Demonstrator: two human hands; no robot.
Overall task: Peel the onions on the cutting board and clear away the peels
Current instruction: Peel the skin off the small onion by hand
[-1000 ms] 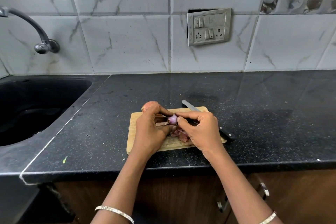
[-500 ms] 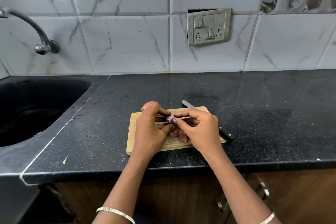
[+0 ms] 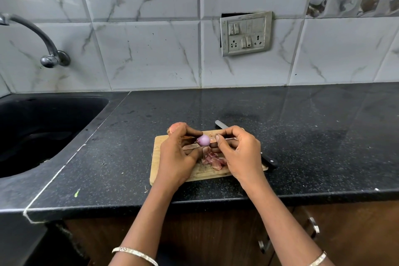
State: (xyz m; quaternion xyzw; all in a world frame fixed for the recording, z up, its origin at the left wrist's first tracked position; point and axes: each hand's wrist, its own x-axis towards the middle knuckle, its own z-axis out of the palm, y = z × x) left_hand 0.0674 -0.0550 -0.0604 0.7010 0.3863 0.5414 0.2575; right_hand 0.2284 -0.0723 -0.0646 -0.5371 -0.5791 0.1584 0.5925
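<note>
Onion (image 3: pixel 203 140), small, purple and glossy, hangs just above the board (image 3: pixel 160 142), pinched between both hands. The left hand (image 3: pixel 177 157) grips its left end with thumb and curled fingers. The right hand (image 3: pixel 239 153) pinches its right end between thumb and forefinger, the other fingers curled beneath. Under the onion a heap of pinkish peels (image 3: pixel 212 161) lies on the board. A second onion (image 3: pixel 176 127), brown skin on, peeks out behind the left knuckles at the board's far left corner. A knife (image 3: pixel 220 124) lies across the board's right side, its black handle showing beyond the right hand. The board rests on the black counter (image 3: pixel 313 147), with the sink (image 3: pixel 43 127) well apart on the left.
</note>
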